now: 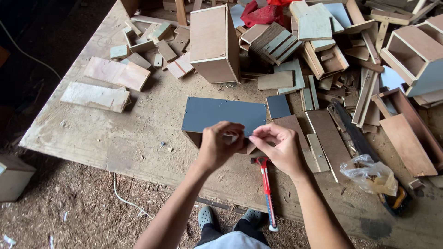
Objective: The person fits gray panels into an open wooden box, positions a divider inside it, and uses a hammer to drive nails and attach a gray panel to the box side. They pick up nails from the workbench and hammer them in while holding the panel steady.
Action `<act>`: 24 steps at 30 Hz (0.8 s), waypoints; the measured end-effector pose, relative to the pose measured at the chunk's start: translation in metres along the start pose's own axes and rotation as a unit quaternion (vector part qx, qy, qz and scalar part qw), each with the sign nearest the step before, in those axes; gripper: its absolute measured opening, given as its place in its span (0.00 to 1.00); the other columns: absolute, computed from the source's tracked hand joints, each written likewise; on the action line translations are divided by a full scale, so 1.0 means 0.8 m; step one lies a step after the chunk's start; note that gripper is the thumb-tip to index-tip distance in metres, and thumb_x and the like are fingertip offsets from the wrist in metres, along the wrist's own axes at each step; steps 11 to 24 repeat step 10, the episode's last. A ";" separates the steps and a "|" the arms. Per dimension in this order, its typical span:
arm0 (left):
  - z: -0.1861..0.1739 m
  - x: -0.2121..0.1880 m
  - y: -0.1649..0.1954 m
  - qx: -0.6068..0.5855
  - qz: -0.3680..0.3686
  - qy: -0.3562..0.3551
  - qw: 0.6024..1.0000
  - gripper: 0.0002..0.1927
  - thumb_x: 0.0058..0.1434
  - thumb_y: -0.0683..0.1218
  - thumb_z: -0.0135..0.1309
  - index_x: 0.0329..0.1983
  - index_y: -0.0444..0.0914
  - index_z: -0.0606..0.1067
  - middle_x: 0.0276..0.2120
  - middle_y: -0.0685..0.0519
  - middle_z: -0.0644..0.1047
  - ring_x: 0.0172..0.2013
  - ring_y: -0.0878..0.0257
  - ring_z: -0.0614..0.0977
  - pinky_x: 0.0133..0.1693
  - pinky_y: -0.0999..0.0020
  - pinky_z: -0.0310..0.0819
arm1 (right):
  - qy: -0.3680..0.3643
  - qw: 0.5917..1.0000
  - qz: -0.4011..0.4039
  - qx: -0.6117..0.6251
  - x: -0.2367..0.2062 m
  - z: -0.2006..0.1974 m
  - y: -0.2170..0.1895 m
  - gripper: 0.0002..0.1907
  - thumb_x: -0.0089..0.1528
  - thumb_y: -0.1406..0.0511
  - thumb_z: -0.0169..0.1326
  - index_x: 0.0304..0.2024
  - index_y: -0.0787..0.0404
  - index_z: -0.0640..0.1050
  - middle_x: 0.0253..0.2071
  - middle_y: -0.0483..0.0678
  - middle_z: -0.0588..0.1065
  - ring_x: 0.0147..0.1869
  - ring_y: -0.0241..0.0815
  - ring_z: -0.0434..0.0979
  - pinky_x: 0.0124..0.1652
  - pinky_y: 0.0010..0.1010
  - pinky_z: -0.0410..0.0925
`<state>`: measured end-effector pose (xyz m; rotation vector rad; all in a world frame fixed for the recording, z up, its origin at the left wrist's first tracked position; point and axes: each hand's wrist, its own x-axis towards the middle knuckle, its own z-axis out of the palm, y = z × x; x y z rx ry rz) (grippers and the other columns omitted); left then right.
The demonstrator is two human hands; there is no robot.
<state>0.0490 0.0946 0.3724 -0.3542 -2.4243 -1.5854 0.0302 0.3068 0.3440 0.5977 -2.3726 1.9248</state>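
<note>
A dark grey panel [221, 114] lies on top of a small wooden box frame near the middle of the plywood worktable [138, 138]. My left hand [219, 145] and my right hand [279, 146] meet at the panel's near edge, fingertips pinched close together. What they pinch is too small to make out. A red-handled hammer [266, 191] lies on the table just below my hands, its handle pointing toward me past the table's edge.
A tall wooden box [213, 42] stands behind the panel. Piles of wood offcuts and box parts [323, 50] cover the far and right side. A clear plastic bag [371, 174] sits at right. Flat boards [97, 96] lie at left. The floor is covered in sawdust.
</note>
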 end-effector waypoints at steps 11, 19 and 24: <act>-0.018 0.020 -0.068 0.162 0.075 -0.073 0.981 0.06 0.60 0.51 0.63 0.39 0.47 0.84 0.38 0.61 0.85 0.45 0.62 0.80 0.51 0.61 0.63 | 0.049 0.928 0.243 -0.277 -0.206 0.054 0.310 0.20 0.58 0.58 0.63 0.46 0.63 0.76 0.38 0.51 0.79 0.41 0.43 0.81 0.41 0.32 0.74; -0.018 0.020 -0.068 0.162 0.075 -0.073 0.981 0.06 0.60 0.51 0.63 0.39 0.47 0.84 0.38 0.61 0.85 0.45 0.62 0.80 0.51 0.61 0.63 | 0.049 0.928 0.243 -0.277 -0.206 0.054 0.310 0.20 0.58 0.58 0.63 0.46 0.63 0.76 0.38 0.51 0.79 0.41 0.43 0.81 0.41 0.32 0.74; -0.018 0.020 -0.068 0.162 0.075 -0.073 0.981 0.06 0.60 0.51 0.63 0.39 0.47 0.84 0.38 0.61 0.85 0.45 0.62 0.80 0.51 0.61 0.63 | 0.049 0.928 0.243 -0.277 -0.206 0.054 0.310 0.20 0.58 0.58 0.63 0.46 0.63 0.76 0.38 0.51 0.79 0.41 0.43 0.81 0.41 0.32 0.74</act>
